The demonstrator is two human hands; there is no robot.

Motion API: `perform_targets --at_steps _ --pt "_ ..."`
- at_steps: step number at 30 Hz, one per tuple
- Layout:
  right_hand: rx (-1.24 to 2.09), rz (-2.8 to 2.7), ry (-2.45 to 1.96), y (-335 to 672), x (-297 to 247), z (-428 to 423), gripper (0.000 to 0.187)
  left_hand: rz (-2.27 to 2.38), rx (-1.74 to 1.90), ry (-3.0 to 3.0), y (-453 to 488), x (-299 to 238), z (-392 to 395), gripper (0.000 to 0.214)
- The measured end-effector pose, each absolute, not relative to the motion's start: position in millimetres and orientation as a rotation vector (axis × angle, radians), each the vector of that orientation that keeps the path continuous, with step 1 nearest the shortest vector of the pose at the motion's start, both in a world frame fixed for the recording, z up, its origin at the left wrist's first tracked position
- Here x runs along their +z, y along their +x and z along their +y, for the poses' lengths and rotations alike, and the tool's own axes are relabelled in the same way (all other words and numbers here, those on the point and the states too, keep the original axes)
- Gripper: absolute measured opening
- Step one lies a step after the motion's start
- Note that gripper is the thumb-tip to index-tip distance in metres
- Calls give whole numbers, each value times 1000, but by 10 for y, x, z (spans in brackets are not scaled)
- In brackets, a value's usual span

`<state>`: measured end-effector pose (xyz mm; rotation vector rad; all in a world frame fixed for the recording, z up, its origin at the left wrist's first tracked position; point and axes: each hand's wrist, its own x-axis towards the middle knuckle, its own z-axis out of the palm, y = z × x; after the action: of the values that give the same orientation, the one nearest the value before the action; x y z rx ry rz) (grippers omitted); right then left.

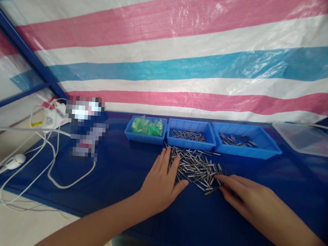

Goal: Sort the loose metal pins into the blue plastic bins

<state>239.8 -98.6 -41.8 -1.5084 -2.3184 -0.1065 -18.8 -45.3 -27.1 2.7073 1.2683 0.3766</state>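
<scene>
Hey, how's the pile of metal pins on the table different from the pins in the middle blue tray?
The table pile is bigger and lies loose on the blue cloth; the tray pins are fewer and walled in. The left hand and right hand touch the table pile's edges; nothing touches the tray pins. Both are thin silvery pins.

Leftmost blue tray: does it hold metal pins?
No, the leftmost blue tray holds only green pieces.

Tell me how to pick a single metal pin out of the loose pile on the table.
Go for the near right edge of the pile of metal pins, beside the right hand, where pins lie flat and fan apart. Pinch one across its thin shaft from above; the middle looks tangled.
</scene>
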Motion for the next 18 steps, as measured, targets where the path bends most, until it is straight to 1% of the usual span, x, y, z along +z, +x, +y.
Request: perform_targets --at_steps 3,11,18 --pt "-183 -2339 -1583 2377 -402 -975 28 1227 441 2738 -86 -306 -453 64" --pt "-239 -2349 -1762 2293 -403 -981 24 1035 592 2831 99 -344 -306 61" --pt "-268 -2309 -1681 2377 -473 -969 22 820 738 2880 174 -340 -214 61"
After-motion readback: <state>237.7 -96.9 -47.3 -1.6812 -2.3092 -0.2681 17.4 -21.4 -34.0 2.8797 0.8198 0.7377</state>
